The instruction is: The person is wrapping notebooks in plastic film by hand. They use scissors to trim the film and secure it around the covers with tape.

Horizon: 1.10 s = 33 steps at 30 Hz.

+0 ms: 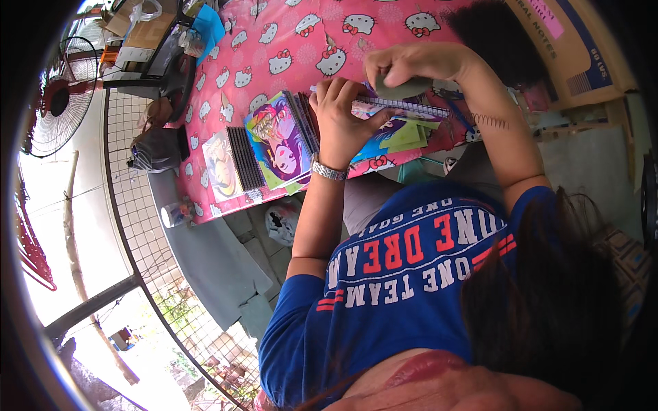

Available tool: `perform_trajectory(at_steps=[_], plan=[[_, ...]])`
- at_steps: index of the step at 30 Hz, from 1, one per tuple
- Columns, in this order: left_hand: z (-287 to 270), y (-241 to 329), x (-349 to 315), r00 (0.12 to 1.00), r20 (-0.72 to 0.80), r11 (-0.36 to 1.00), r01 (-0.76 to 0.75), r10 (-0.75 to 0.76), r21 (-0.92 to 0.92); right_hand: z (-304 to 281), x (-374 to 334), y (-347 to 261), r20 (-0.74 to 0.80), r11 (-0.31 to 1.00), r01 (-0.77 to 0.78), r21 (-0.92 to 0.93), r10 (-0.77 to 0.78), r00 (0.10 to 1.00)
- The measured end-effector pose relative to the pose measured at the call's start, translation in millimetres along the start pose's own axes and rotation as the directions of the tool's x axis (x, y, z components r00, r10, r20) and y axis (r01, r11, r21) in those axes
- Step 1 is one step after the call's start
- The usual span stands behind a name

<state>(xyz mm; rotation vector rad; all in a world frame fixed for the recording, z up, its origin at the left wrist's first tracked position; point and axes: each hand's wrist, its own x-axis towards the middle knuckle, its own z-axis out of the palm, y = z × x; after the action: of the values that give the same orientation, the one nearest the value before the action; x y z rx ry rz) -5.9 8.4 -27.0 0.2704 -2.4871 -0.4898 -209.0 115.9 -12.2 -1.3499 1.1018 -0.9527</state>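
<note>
Far left, round wire-cage fan [58, 101], partly lost in the dark lens rim. Next, pink cartoon-print surface [301, 81]; on it, black-spiral notebooks with colourful illustrated covers [281, 144] lie overlapped, lower covers mostly hidden. Left hand [339, 113], silver metal watch [329, 168] at the wrist, is just right of them: grip partly spread, thumb on the near side and fingers on the far side, grasping the left end of a notebook with a pale coil edge [411, 106]. Its cover is largely blocked (fingertips too). Right hand [421, 63] is above that notebook, grip curled tight on a flat dark grey-green piece [406, 87]; material unclear, its upper part covered by fingers. Dark coil shape [491, 122] crosses the right forearm (loose or attached, can't tell). Beyond, black bristly mass [490, 38], detail unreadable; brown cardboard box [582, 48], cut off by the rim.
</note>
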Motion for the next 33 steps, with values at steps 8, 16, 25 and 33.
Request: perform_trajectory(at_steps=[8,16,25,33], plan=[[-12.6,6.6,-4.5,1.000,-0.023,1.000,0.012,-0.012,-0.012,-4.3,19.7,3.7,-0.051,0.888,-0.091,-0.452,0.076,0.996],[-25.1,-26.4,-8.1,0.992,0.095,0.985,0.094,-0.081,-0.146,0.9,42.6,0.8,-0.002,0.993,0.005,-0.114,-0.005,1.000],[-29.7,-27.7,-10.4,0.980,0.102,0.952,0.188,-0.168,-0.240,9.4,47.5,2.8,0.082,0.947,0.117,0.298,-0.148,0.986],[-18.7,-37.7,-18.7,0.908,0.029,0.715,0.349,-0.419,-0.606,-68.9,1.3,121.1,-0.759,0.386,-0.664,-0.640,-0.183,0.625]])
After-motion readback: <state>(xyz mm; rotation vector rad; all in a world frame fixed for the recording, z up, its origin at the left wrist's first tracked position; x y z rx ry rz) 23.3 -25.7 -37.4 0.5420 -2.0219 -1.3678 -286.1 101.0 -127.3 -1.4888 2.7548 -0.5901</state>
